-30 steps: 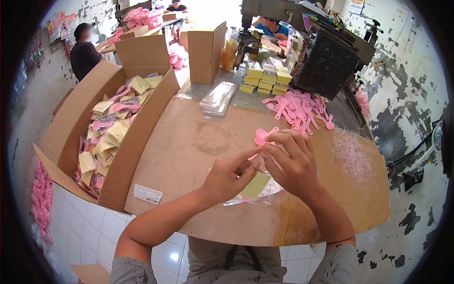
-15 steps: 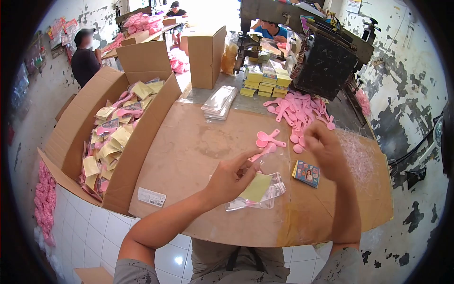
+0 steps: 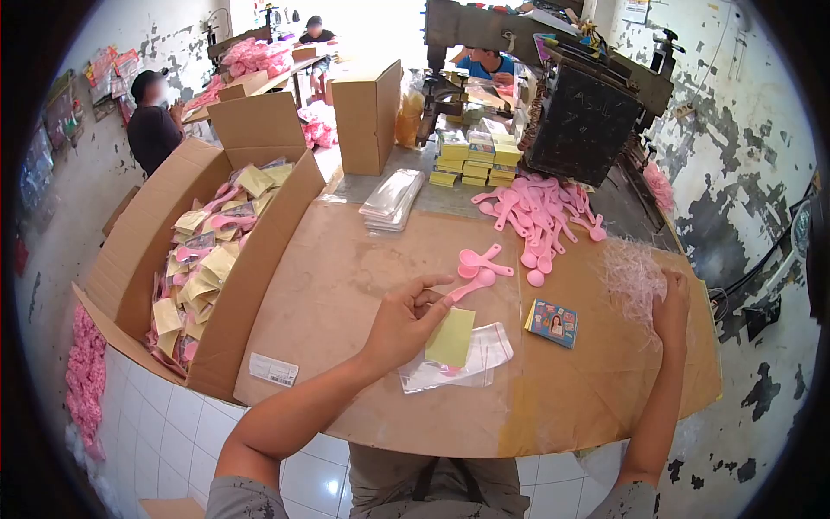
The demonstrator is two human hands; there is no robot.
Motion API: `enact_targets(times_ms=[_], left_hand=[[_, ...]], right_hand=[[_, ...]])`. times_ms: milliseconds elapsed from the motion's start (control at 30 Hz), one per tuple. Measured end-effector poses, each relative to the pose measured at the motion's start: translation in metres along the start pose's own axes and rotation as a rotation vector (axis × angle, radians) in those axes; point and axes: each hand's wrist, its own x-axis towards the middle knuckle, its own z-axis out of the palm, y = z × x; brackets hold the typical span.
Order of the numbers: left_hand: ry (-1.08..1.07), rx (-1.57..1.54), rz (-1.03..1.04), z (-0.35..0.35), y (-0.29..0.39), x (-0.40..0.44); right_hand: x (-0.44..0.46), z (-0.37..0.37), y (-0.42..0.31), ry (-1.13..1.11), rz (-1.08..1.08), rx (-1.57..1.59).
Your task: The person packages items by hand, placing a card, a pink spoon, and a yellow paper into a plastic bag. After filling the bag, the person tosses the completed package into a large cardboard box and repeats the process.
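My left hand (image 3: 406, 322) is closed, with thumb and fingers pinching the handle end of a pink measuring spoon (image 3: 484, 278). Just below its fingers, a yellow card (image 3: 450, 339) lies over clear plastic bags (image 3: 488, 353). Two more pink spoons (image 3: 471, 258) rest crossed behind the held one. My right hand (image 3: 673, 307) is at the edge of a heap of thin clear plastic strips (image 3: 631, 277), its fingers curled; what they hold is hidden. Between the hands sits a small stack of printed cards (image 3: 552, 323).
A pile of pink spoons (image 3: 540, 212), card stacks (image 3: 475, 156) and clear bags (image 3: 393, 201) lie farther back. An open carton (image 3: 259, 285) of packed pieces stands left. A black machine (image 3: 584, 117) stands at the back right. Other people (image 3: 156, 125) are in the background.
My right hand has swung right and down, from beside the spoon pile to the plastic strips. My left hand has shifted slightly left, still holding the spoon.
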Motion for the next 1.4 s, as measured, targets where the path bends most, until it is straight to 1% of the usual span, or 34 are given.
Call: enact_targets(times_ms=[67,133,200,267,333,400,467,500,567,600,667,767,867,967,1067,1233,1333,1400], left_hand=[[0.000,-0.035,-0.005,0.001,-0.003,0.001],[0.003,-0.053,-0.002,-0.002,-0.001,0.002],[0.001,-0.063,-0.001,0.000,0.001,0.001],[-0.001,-0.040,-0.006,0.000,0.000,0.002],[-0.007,-0.049,-0.020,0.001,-0.001,0.003],[-0.012,-0.093,-0.040,0.003,-0.004,0.002],[-0.030,-0.151,-0.018,0.006,-0.011,0.001],[-0.040,-0.180,-0.006,0.007,-0.013,0.000],[-0.047,-0.115,-0.032,0.009,-0.008,-0.004],[-0.050,-0.083,-0.046,0.009,-0.006,-0.006],[-0.069,-0.117,-0.022,0.007,-0.009,-0.003],[-0.087,-0.188,-0.041,0.006,-0.013,-0.002],[-0.088,-0.198,-0.095,0.007,-0.016,0.001],[-0.080,-0.186,-0.117,0.004,-0.020,0.003],[-0.067,-0.191,-0.131,0.004,-0.017,0.002],[-0.062,-0.171,-0.194,0.003,-0.017,0.004],[-0.068,-0.117,-0.173,0.003,-0.017,0.004],[-0.062,-0.142,-0.158,0.005,-0.015,0.003]], right_hand=[[0.012,-0.007,-0.007,-0.145,0.143,0.173],[0.013,-0.003,-0.023,-0.100,0.059,0.198],[-0.001,0.006,-0.051,0.132,-0.238,0.060],[-0.012,0.002,-0.099,0.148,-0.385,0.184],[-0.028,-0.014,-0.150,-0.063,-0.497,0.440],[-0.047,-0.017,-0.187,-0.406,-0.505,0.802],[-0.058,-0.012,-0.216,-0.581,-0.610,0.943],[-0.062,-0.007,-0.226,-0.636,-0.596,0.982],[-0.067,0.007,-0.240,-0.742,-0.565,1.058],[-0.070,0.017,-0.242,-0.821,-0.482,1.197],[-0.073,0.035,-0.245,-0.974,-0.301,1.471],[-0.071,0.041,-0.243,-0.968,-0.297,1.488],[-0.070,0.038,-0.240,-0.991,-0.235,1.494],[-0.070,0.037,-0.239,-0.941,-0.139,1.575],[-0.069,0.044,-0.236,-0.926,-0.116,1.514],[-0.068,0.054,-0.231,-0.898,-0.090,1.529],[-0.066,0.050,-0.230,-0.897,-0.113,1.547],[-0.066,0.051,-0.229,-0.900,-0.134,1.568]])
